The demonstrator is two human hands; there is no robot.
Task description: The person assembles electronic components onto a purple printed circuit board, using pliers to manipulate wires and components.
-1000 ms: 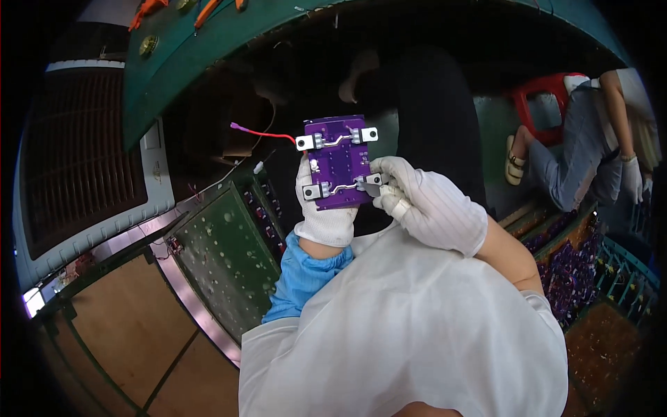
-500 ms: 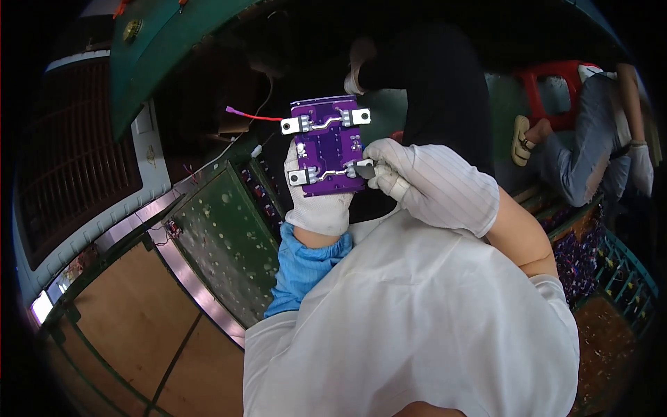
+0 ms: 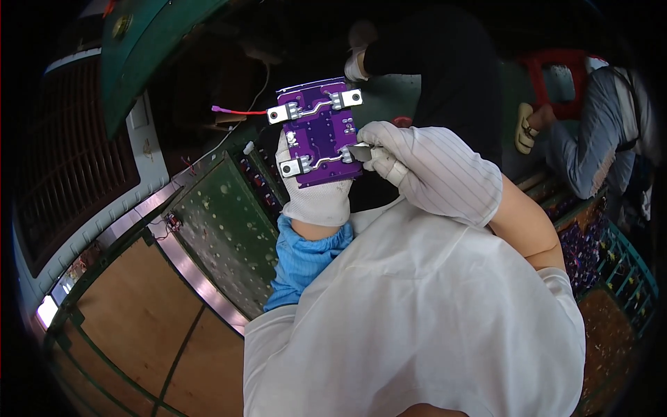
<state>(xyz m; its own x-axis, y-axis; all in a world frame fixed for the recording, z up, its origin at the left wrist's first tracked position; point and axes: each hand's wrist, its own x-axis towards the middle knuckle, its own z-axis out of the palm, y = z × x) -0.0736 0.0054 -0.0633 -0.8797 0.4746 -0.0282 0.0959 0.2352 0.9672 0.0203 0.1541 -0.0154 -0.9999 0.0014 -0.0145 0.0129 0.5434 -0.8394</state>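
A purple circuit board (image 3: 318, 137) is held up in front of me, its patterned face toward the camera. My left hand (image 3: 317, 203), in a white glove with a blue sleeve at the wrist, supports it from below and behind. The fingers of that hand are mostly hidden by the board. Silver metal tabs stick out at the board's sides, and a red wire (image 3: 240, 111) with a purple end extends from its left. At the lower right corner, my gloved right hand (image 3: 386, 150) is closed in a pinch on a flat grey metal piece (image 3: 360, 152). Whether that piece is fixed to the board is unclear.
A green bench with a spotted top (image 3: 226, 229) is on the left, beside brown panels (image 3: 132, 299). Far left stands a large grilled unit (image 3: 76, 139). A seated person (image 3: 590, 132) and a red stool (image 3: 564, 55) are on the right, above a teal crate (image 3: 629, 267).
The board and both hands have shifted slightly up and left in view. My right hand remains pinched at the board's lower right corner.
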